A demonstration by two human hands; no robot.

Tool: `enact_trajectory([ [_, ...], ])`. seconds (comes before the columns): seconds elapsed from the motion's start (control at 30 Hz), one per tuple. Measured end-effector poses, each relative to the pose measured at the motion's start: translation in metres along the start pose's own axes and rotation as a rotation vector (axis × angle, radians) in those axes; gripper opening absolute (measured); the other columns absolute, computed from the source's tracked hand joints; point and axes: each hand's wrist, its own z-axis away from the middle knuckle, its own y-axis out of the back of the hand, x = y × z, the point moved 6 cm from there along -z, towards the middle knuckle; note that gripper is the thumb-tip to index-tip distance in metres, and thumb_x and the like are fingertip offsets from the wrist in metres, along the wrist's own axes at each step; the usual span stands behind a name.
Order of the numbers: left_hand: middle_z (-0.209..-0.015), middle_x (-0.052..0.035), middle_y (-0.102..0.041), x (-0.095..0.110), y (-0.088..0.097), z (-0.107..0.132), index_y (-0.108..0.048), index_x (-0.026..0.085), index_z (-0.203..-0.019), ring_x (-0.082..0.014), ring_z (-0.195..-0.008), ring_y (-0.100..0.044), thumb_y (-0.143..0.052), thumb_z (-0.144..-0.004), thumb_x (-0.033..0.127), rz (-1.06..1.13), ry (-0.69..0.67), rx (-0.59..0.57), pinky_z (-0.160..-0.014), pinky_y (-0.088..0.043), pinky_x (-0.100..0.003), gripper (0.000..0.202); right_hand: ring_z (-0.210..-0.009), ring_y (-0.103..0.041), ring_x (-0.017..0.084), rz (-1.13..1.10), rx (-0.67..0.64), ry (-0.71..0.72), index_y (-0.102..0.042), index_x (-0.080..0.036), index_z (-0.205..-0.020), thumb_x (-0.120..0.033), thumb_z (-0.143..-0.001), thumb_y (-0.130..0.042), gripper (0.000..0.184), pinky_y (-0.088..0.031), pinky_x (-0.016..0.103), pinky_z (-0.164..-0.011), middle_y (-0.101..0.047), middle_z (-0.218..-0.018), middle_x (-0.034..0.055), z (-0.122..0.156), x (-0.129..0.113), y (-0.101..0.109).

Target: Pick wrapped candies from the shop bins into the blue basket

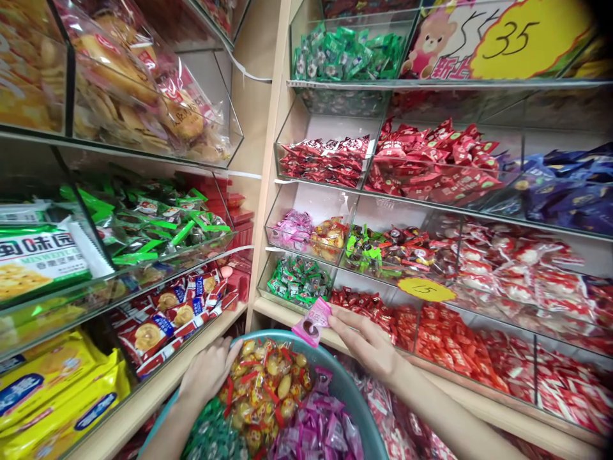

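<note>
My right hand (366, 342) pinches a pink wrapped candy (312, 322) between fingertips, just above the far rim of a teal basin (345, 385). My left hand (208, 370) grips the basin's left rim, fingers curled over the edge. The basin holds piles of wrapped sweets: yellow-and-red ones (263, 386) in the middle, pink-purple ones (318, 428) to the right, green ones (213, 437) at the near left. Right beyond the pink candy is a clear bin of green candies (299, 280) on the lowest shelf row.
Clear shelf bins fill the right wall: red candies (431, 163), blue ones (569, 188), a mixed pink and yellow bin (313, 233), a yellow price tag (425, 289). On the left, shelves hold biscuit packs (172, 306) and yellow packets (57, 383). A wooden post (261, 191) divides the corner.
</note>
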Motion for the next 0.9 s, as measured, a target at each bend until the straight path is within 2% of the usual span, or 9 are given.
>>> enact_trajectory([
  [0.1, -0.115, -0.0141, -0.062, 0.001, 0.006, 0.0, -0.052, 0.017, -0.122, -0.0249, -0.1, -0.062, -0.018, -0.093, 0.031, 0.062, 0.056, -0.003, -0.081, -0.049, -0.038, 0.047, -0.112, -0.057, 0.021, 0.004, -0.007, 0.017, -0.037, -0.027, -0.139, -0.017, -0.092, -0.042, 0.048, -0.052, 0.035, -0.094, -0.058, -0.125, 0.0063, 0.006, -0.002, -0.003],
  [0.27, -0.104, -0.0118, -0.065, 0.001, 0.007, 0.0, -0.055, 0.017, -0.11, -0.0223, -0.096, -0.063, -0.015, -0.093, 0.045, 0.129, 0.076, 0.035, -0.079, -0.048, -0.034, 0.051, -0.116, -0.054, 0.019, 0.06, -0.047, 0.125, -0.038, -0.02, -0.139, -0.014, -0.093, -0.037, 0.046, -0.049, 0.031, -0.096, -0.061, -0.12, 0.0109, 0.016, -0.011, -0.013],
  [0.47, -0.105, -0.0123, -0.063, 0.002, 0.006, 0.001, -0.053, 0.016, -0.111, -0.0228, -0.094, -0.063, -0.015, -0.093, 0.042, 0.077, 0.065, 0.022, -0.076, -0.047, -0.034, 0.05, -0.11, -0.057, 0.017, 0.128, -0.198, 0.162, -0.049, -0.016, -0.128, -0.012, -0.095, -0.029, 0.039, -0.051, 0.027, -0.091, -0.063, -0.109, 0.0115, 0.028, -0.02, -0.046],
  [0.57, -0.106, -0.0128, -0.063, 0.002, 0.006, 0.0, -0.053, 0.016, -0.11, -0.0235, -0.097, -0.062, -0.015, -0.093, 0.044, 0.082, 0.064, 0.042, -0.078, -0.047, -0.034, 0.051, -0.106, -0.059, 0.017, 0.126, -0.239, 0.171, -0.051, -0.014, -0.124, -0.011, -0.094, -0.029, 0.037, -0.052, 0.028, -0.088, -0.063, -0.108, 0.0126, 0.034, -0.021, -0.056],
  [0.73, -0.103, -0.0116, -0.064, 0.002, 0.006, 0.0, -0.053, 0.016, -0.108, -0.0238, -0.093, -0.064, -0.014, -0.093, 0.044, 0.06, 0.044, 0.028, -0.074, -0.048, -0.034, 0.05, -0.106, -0.058, 0.017, 0.093, -0.304, 0.171, -0.051, -0.014, -0.122, -0.012, -0.095, -0.027, 0.036, -0.052, 0.029, -0.087, -0.062, -0.108, 0.0128, 0.05, -0.021, -0.058],
  [0.9, -0.103, -0.0111, -0.065, 0.003, 0.009, 0.001, -0.054, 0.016, -0.105, -0.0223, -0.091, -0.064, -0.013, -0.093, 0.046, 0.078, 0.056, 0.028, -0.076, -0.047, -0.033, 0.052, -0.096, -0.061, 0.016, 0.014, -0.443, 0.122, -0.052, -0.013, -0.115, -0.013, -0.096, -0.027, 0.032, -0.054, 0.028, -0.08, -0.06, -0.107, 0.0115, 0.067, -0.036, -0.054],
])
